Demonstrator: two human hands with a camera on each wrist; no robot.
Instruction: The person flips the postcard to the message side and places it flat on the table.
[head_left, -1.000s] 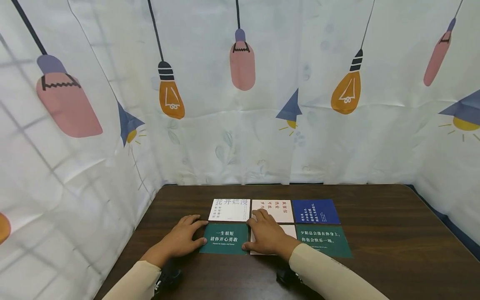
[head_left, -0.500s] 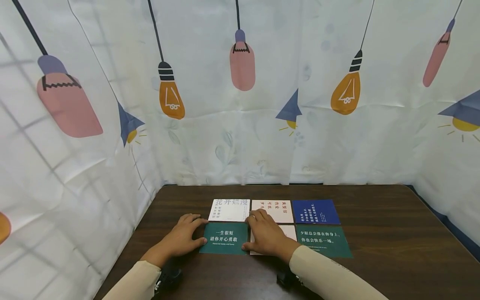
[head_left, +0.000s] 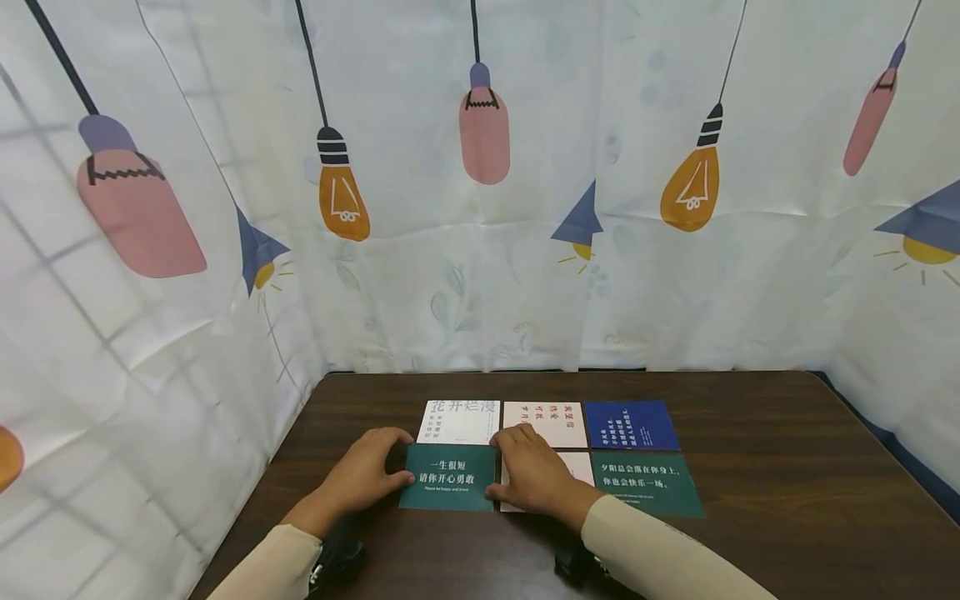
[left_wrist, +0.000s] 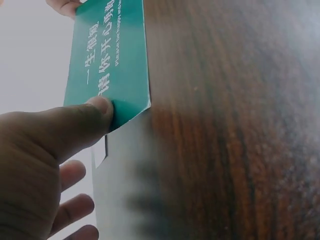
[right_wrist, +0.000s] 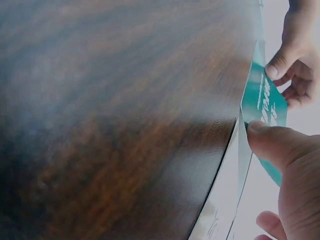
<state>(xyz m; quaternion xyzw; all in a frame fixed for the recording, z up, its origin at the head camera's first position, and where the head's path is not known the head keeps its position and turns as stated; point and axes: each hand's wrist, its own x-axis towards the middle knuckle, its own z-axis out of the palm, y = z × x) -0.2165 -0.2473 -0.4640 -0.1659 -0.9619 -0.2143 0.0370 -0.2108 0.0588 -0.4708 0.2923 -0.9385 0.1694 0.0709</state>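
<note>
A green postcard [head_left: 447, 500] with white lettering is at the front left of a block of cards. My left hand [head_left: 362, 473] pinches its left end, thumb [left_wrist: 100, 109] on the printed face and the other fingers past the edge. My right hand [head_left: 536, 473] grips the right end the same way, thumb [right_wrist: 262, 131] near the corner. The postcard's far edge tilts up and overlaps the white card [head_left: 459, 425] behind it. Under my right hand lies a pale card [head_left: 576, 463], mostly hidden.
A cream card [head_left: 551, 432] and a blue card [head_left: 630, 429] lie in the back row. A second green card [head_left: 660, 487] is at the front right. Dark wood tabletop [head_left: 787, 467] surrounds them, with a patterned curtain [head_left: 420, 275] behind.
The front-left green postcard's far edge has risen slightly from the table. My left fingers have drawn in around its left end; the right hand has hardly moved.
</note>
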